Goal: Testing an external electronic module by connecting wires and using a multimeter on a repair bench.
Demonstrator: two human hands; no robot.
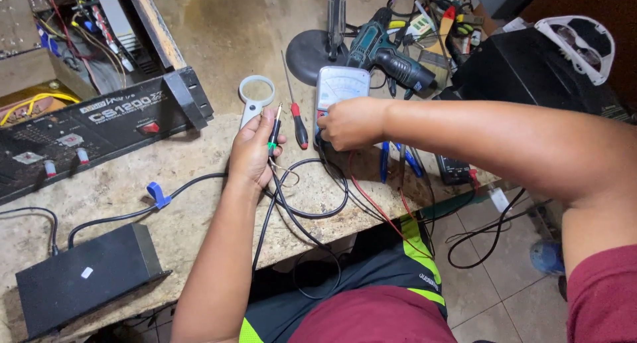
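Two hands work at my bench edge: my left hand [252,150] pinches a black test probe [274,132], and my right hand [348,123] curls onto the analog multimeter [340,85]. A red-handled screwdriver [298,125] lies between them; a magnifying glass [255,96] and a cordless drill [391,56] crowd behind.

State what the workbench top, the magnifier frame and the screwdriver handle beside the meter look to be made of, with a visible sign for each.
Workbench top: probably stone or concrete, mottled and matt.
Magnifier frame: likely plastic, smooth white.
Screwdriver handle: likely plastic, glossy red and black.
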